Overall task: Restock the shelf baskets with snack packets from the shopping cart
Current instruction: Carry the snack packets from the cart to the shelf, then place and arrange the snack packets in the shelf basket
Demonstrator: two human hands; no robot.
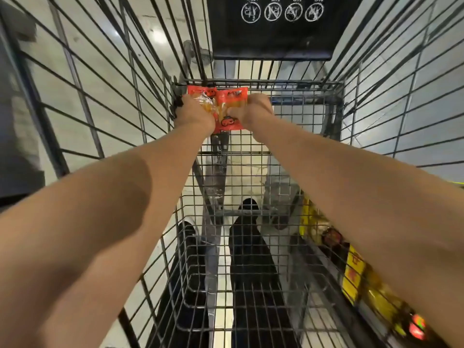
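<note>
Both my arms reach deep into the wire shopping cart (251,247). At its far end lie orange snack packets (229,101) with clear windows showing yellow snacks. My left hand (194,114) grips the left packet, fingers curled round its edge. My right hand (252,110) grips the right packet beside it. The two packets touch or overlap between my hands. No shelf baskets are in view.
A black child-seat flap (273,33) with white warning icons hangs above the packets. Yellow and red goods (356,275) lie outside the cart's right wall, under my right arm. My dark trousers and shoes (248,247) show through the cart floor. Pale tiled floor surrounds the cart.
</note>
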